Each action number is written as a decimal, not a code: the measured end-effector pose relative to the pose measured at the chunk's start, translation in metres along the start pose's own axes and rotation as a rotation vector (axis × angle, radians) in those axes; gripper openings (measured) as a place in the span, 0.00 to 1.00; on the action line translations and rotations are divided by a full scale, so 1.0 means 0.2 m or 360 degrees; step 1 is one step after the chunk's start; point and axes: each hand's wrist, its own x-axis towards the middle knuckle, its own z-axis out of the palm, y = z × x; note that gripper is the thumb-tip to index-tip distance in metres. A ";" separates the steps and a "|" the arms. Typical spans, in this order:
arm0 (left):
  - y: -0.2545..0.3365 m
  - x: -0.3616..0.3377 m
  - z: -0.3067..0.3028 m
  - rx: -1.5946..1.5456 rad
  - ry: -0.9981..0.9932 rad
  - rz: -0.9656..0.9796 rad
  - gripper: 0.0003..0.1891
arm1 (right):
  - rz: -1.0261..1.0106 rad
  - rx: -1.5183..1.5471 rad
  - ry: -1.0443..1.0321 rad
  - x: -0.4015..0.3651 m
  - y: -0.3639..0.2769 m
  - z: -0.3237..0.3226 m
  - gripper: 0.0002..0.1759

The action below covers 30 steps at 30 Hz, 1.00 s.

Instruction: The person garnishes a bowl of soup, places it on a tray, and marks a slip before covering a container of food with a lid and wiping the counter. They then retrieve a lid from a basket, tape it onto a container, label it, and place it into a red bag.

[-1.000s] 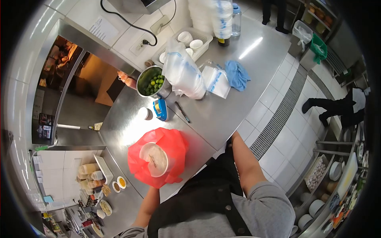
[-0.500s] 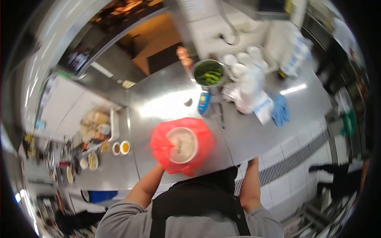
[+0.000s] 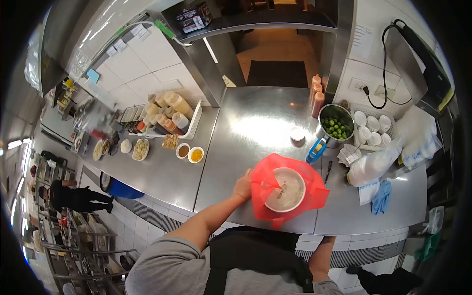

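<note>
A red plastic bag (image 3: 314, 184) lies spread on the steel counter around a round white tub (image 3: 286, 189), whose pale top carries small dark marks. My left hand (image 3: 243, 186) is at the bag's left edge with its fingers curled against the plastic; some fingertips are hidden. My right hand (image 3: 328, 239) hangs low by the counter's front edge, its fingers out of sight below it. Just beyond the bag are a blue tape dispenser (image 3: 316, 150), a black pen (image 3: 328, 172) and a small white-topped cup (image 3: 297, 133).
A pot of green limes (image 3: 336, 113) stands behind, beside sauce bottles (image 3: 317, 96) and a basket of white cups (image 3: 373, 129). A blue cloth (image 3: 381, 196) lies at right. Leftward are a bottle basket (image 3: 195, 123) and two small bowls (image 3: 196, 155). A person (image 3: 73, 196) stands far left.
My view has turned, bringing the counter level and more of the left side into sight. My left hand, hidden behind the bag before, now shows at its edge.
</note>
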 end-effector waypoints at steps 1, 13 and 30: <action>0.02 -0.01 -0.02 0.0021 0.0007 0.0017 0.19 | -0.0001 -0.0001 0.0001 0.00 0.00 0.00 0.29; -0.02 0.01 0.01 0.0034 0.0005 0.0086 0.19 | 0.0002 0.0029 0.0155 -0.12 -0.07 -0.22 0.29; -0.21 0.00 0.20 -0.0292 0.0001 0.0022 0.20 | -0.1793 -0.3371 0.0252 -0.06 -0.17 -0.39 0.25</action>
